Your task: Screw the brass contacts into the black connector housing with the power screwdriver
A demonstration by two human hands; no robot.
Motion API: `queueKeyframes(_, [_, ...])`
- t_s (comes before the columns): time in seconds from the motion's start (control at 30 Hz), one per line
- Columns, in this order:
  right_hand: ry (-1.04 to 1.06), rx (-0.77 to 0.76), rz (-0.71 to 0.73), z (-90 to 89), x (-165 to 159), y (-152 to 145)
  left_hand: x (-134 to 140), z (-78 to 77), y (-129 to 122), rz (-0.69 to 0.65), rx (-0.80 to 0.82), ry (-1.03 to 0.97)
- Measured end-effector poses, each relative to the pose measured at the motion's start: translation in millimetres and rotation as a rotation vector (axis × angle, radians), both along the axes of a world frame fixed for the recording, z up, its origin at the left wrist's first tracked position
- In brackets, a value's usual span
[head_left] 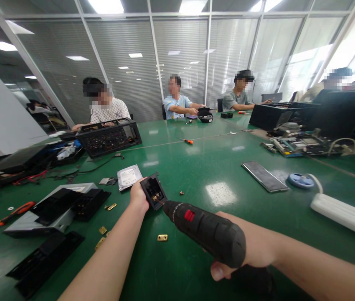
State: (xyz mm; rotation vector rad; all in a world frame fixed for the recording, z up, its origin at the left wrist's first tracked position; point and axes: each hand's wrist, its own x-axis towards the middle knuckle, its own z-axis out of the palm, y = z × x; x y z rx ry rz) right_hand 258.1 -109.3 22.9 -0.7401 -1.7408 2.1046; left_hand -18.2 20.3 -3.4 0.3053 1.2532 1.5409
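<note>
Left hand (139, 195) on black open-fronted box (153, 184), brass-coloured pieces (155, 197) apparently inside.

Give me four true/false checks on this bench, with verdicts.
1. The right hand grips a power drill. True.
2. The left hand holds the hard drive. False: it holds a black housing; the drive lies on the table.
3. A gold-coloured two-hole plate lies on the table in front of the housing. True.
4. The smartphone lies left of the drill. False: it lies to the right.
</note>
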Motion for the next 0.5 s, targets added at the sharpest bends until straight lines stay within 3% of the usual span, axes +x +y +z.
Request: queueKeyframes(0.5, [-0.037, 0.07, 0.053, 7.9, 0.1, -1.4, -0.8, -4.0, 3.2, -0.001, 0.0, -0.008])
